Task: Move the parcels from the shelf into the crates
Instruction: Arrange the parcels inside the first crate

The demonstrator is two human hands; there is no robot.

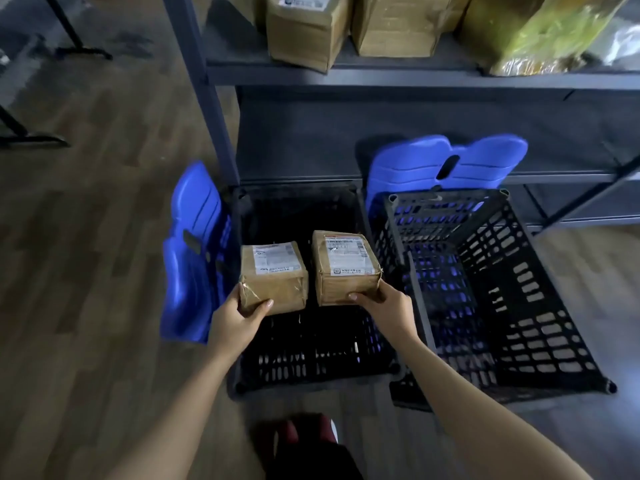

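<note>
We are holding two brown cardboard parcels side by side over the open left crate (311, 372), a black slatted one sitting on the wooden floor (86, 237) in front of the shelf (346, 76). Our left hand (242, 311) is gripping the near left corner of the left parcel (273, 275), with the thumb lying across its near face and the fingers tucked underneath. Our right hand (384, 303) is gripping the near right corner of the right parcel (346, 271) in the same way, its thumb pressing on the near face. Both parcels are showing their white shipping labels upward, and each one's long axis is running away from us toward the shelf, the two lying close to parallel with a narrow gap between them. We cannot tell whether they are sitting below the crate's rim. The right crate (519, 306) is standing just beside the left one, turned at a slight angle. A blue lid (194, 251) is hanging open at the left crate's left side, and another blue lid (446, 164) is standing up behind the right crate. Up on the shelf, more brown parcels (304, 32) are resting near a yellow-green bag (540, 32).
</note>
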